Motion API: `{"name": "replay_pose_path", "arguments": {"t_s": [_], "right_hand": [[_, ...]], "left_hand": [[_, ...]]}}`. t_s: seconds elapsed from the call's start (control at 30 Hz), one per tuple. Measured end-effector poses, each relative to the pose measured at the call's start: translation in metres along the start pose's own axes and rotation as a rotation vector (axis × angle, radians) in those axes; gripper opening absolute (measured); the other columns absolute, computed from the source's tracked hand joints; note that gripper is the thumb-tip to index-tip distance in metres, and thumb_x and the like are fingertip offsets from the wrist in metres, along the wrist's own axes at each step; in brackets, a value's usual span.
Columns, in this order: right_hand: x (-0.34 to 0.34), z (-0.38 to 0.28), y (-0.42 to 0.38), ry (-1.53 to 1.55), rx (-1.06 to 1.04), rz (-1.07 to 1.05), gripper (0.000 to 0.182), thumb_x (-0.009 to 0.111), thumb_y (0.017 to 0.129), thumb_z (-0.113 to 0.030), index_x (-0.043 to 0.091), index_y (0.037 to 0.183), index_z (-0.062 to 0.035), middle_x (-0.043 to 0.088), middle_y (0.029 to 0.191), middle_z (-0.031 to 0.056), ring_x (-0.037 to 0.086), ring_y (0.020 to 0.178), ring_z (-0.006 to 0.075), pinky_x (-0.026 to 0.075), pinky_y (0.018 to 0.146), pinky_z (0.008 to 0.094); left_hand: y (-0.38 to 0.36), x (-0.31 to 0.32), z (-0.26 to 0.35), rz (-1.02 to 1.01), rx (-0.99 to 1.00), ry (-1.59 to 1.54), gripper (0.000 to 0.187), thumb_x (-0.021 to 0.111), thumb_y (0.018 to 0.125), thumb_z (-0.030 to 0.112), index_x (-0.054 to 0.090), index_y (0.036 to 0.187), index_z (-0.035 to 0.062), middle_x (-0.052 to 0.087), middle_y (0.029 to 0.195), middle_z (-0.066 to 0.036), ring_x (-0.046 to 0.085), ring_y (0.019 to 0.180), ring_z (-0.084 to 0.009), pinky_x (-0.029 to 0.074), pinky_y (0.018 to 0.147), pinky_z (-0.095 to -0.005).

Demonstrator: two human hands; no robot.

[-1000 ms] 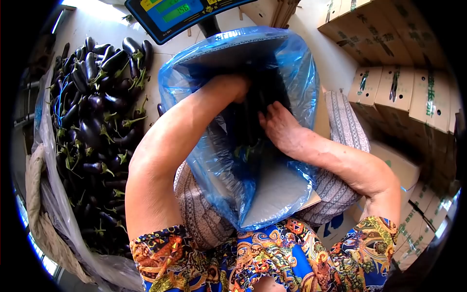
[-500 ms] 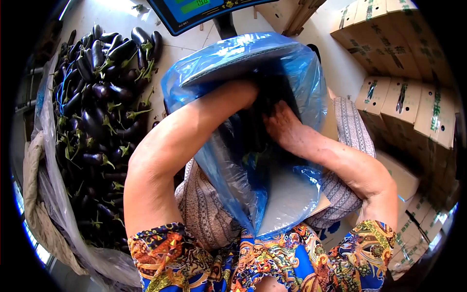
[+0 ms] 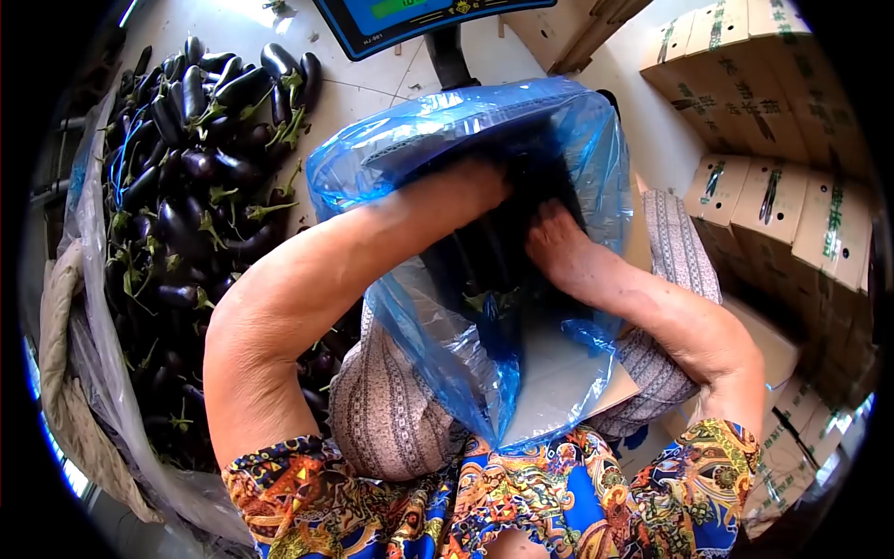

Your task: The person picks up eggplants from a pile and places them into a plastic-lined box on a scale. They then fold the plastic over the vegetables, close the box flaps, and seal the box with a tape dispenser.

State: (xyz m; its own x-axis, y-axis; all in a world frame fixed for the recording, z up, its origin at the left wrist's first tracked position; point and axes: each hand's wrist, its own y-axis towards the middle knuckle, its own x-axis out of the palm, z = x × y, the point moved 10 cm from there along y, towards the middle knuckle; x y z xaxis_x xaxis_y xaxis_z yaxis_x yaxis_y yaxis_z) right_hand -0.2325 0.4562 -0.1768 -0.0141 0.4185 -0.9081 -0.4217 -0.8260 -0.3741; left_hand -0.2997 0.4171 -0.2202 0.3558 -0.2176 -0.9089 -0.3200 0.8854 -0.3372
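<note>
A blue plastic bag (image 3: 340, 163) lines an open cardboard box (image 3: 610, 389) between the person's knees. Dark eggplants (image 3: 484, 265) lie inside, one with its green cap toward me. My left hand (image 3: 480, 184) reaches under the bag's far edge; its fingers are lost in shadow and blur, so what they touch is hidden. Across from it, my right hand (image 3: 563, 247) is inside the bag's right side. Its fingers are stretched out against the dark contents, without wrapping round anything that I can make out.
A large heap of eggplants (image 3: 186, 224) lies at left beside clear plastic sheeting (image 3: 102, 373). Beyond the box stands a scale with a lit display (image 3: 433, 20) on a black post (image 3: 452, 61). Printed cartons (image 3: 773, 200) are stacked at right.
My left hand has shifted slightly right and deeper into the bag, its elbow swinging outward. My right hand has moved slightly right. The eggplant caps inside show more clearly.
</note>
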Motion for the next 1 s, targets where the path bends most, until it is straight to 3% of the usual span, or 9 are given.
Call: {"name": "replay_pose_path", "arguments": {"t_s": [0.1, 0.3, 0.4, 0.5, 0.53, 0.73, 0.83, 0.93, 1.0], "right_hand": [[0.008, -0.004, 0.001, -0.010, -0.047, -0.207, 0.038, 0.050, 0.084, -0.017, 0.065, 0.116, -0.0022, 0.061, 0.116, 0.0205, 0.050, 0.121, 0.0381, 0.026, 0.112, 0.0534], [0.015, -0.007, 0.003, 0.027, -0.030, -0.201, 0.034, 0.050, 0.084, -0.019, 0.069, 0.107, -0.0017, 0.059, 0.120, 0.0218, 0.048, 0.123, 0.0398, 0.022, 0.113, 0.0557], [-0.021, -0.001, -0.001, -0.105, 0.015, 0.189, 0.031, 0.051, 0.084, -0.020, 0.070, 0.101, -0.0025, 0.060, 0.115, 0.0197, 0.048, 0.119, 0.0389, 0.028, 0.108, 0.0521], [0.011, 0.006, 0.024, 0.104, 0.032, -0.145, 0.030, 0.052, 0.083, -0.020, 0.071, 0.099, -0.0032, 0.061, 0.110, 0.0172, 0.048, 0.114, 0.0355, 0.034, 0.097, 0.0461], [-0.006, 0.005, 0.018, -0.038, -0.039, 0.067, 0.028, 0.053, 0.083, -0.020, 0.071, 0.097, -0.0043, 0.061, 0.106, 0.0150, 0.048, 0.109, 0.0319, 0.035, 0.089, 0.0417], [0.023, 0.009, 0.031, 0.026, 0.031, -0.139, 0.032, 0.051, 0.084, -0.021, 0.072, 0.102, -0.0058, 0.062, 0.108, 0.0144, 0.047, 0.114, 0.0329, 0.034, 0.096, 0.0445], [0.019, 0.007, 0.029, -0.203, -0.009, -0.015, 0.037, 0.050, 0.085, -0.023, 0.070, 0.110, -0.0052, 0.063, 0.112, 0.0163, 0.045, 0.120, 0.0348, 0.029, 0.105, 0.0471], [0.026, 0.006, 0.028, -0.123, -0.102, -0.191, 0.038, 0.052, 0.089, -0.024, 0.069, 0.117, -0.0049, 0.062, 0.121, 0.0165, 0.049, 0.120, 0.0373, 0.027, 0.105, 0.0563], [0.007, 0.003, 0.016, -0.200, -0.066, -0.042, 0.037, 0.052, 0.089, -0.022, 0.070, 0.116, -0.0048, 0.063, 0.119, 0.0162, 0.050, 0.119, 0.0365, 0.027, 0.106, 0.0557]], "left_hand": [[0.008, -0.005, 0.006, 0.025, 0.015, 0.005, 0.034, 0.061, 0.083, 0.013, 0.063, 0.117, 0.0073, 0.062, 0.114, -0.017, 0.064, 0.100, -0.0334, 0.054, 0.084, -0.0402], [0.010, -0.006, 0.017, 0.117, 0.038, 0.047, 0.028, 0.055, 0.086, 0.012, 0.065, 0.112, 0.0108, 0.061, 0.111, -0.015, 0.066, 0.090, -0.0247, 0.056, 0.073, -0.0330], [0.019, 0.007, 0.020, 0.031, 0.054, 0.164, 0.029, 0.056, 0.086, 0.013, 0.066, 0.113, 0.0097, 0.061, 0.113, -0.015, 0.066, 0.089, -0.0237, 0.056, 0.072, -0.0333], [0.017, 0.016, 0.027, -0.055, 0.068, 0.325, 0.031, 0.058, 0.084, 0.015, 0.068, 0.113, 0.0092, 0.061, 0.115, -0.016, 0.066, 0.089, -0.0232, 0.056, 0.072, -0.0342], [0.014, 0.014, 0.028, -0.008, 0.078, 0.326, 0.032, 0.059, 0.084, 0.016, 0.067, 0.114, 0.0088, 0.061, 0.115, -0.016, 0.066, 0.087, -0.0233, 0.056, 0.072, -0.0336], [-0.014, -0.017, 0.029, 0.152, 0.020, 0.099, 0.040, 0.058, 0.084, 0.014, 0.058, 0.123, 0.0049, 0.057, 0.121, -0.019, 0.068, 0.079, -0.0249, 0.057, 0.066, -0.0323], [-0.009, -0.010, 0.023, 0.158, -0.032, 0.084, 0.041, 0.057, 0.085, 0.012, 0.056, 0.125, 0.0049, 0.052, 0.127, -0.021, 0.069, 0.081, -0.0271, 0.058, 0.068, -0.0342], [-0.001, -0.015, 0.011, 0.219, -0.128, -0.105, 0.040, 0.057, 0.085, 0.010, 0.056, 0.125, 0.0042, 0.049, 0.131, -0.022, 0.069, 0.086, -0.0296, 0.059, 0.073, -0.0366], [0.004, -0.004, 0.013, 0.147, -0.183, -0.067, 0.041, 0.057, 0.085, 0.009, 0.056, 0.126, 0.0034, 0.047, 0.133, -0.022, 0.069, 0.087, -0.0311, 0.059, 0.076, -0.0373]]}}
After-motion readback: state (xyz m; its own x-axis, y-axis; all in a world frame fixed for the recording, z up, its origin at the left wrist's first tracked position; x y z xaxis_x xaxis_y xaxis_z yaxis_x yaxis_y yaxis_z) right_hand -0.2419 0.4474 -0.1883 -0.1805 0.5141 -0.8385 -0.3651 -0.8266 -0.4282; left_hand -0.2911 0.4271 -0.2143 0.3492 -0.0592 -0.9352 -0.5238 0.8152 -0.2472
